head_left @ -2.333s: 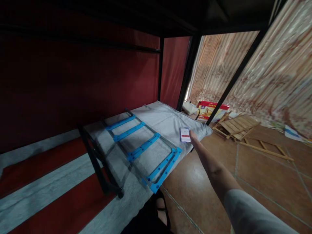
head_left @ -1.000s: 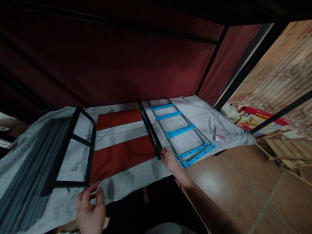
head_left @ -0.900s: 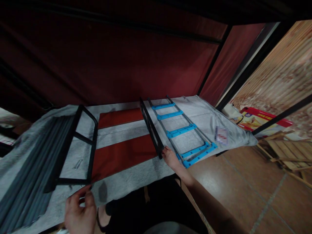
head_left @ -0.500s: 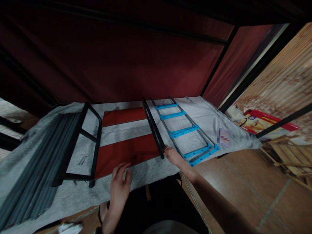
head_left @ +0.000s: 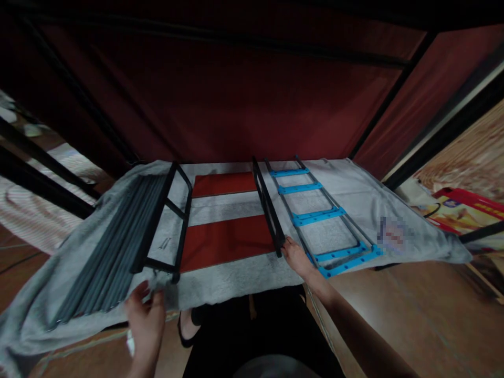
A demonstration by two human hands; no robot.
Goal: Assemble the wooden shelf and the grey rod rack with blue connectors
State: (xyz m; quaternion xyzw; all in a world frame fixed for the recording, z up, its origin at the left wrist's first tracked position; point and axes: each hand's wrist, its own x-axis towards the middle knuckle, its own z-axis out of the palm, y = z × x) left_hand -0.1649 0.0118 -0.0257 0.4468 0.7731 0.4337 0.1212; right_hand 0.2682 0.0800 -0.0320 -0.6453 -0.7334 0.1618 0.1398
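Observation:
My right hand (head_left: pixel 297 257) is closed at the near end of an upright black metal frame (head_left: pixel 268 205). That frame stands along the right side of two red-brown boards (head_left: pixel 228 239), which lie flat with a strip of cloth between them. My left hand (head_left: pixel 146 315) is held low, its fingers curved and apart, with nothing visible in it. Just beyond its fingertips are small metal parts (head_left: pixel 158 278), too blurred to name. A second black metal frame (head_left: pixel 179 231) stands at the boards' left side, and a small wrench (head_left: pixel 164 243) lies inside its outline.
Several grey tubes (head_left: pixel 110 257) lie side by side at the left. Ladder-like racks with blue crosspieces (head_left: pixel 318 215) lie at the right. Grey cloth (head_left: pixel 354 194) covers the surface, and dark red fabric (head_left: pixel 236 105) closes off the back. A red and yellow box (head_left: pixel 464 210) stands beyond the right edge.
My left hand has moved left, from in front of the near board to below the left frame and tubes. My right hand stays at the right frame's end. The view has shifted left.

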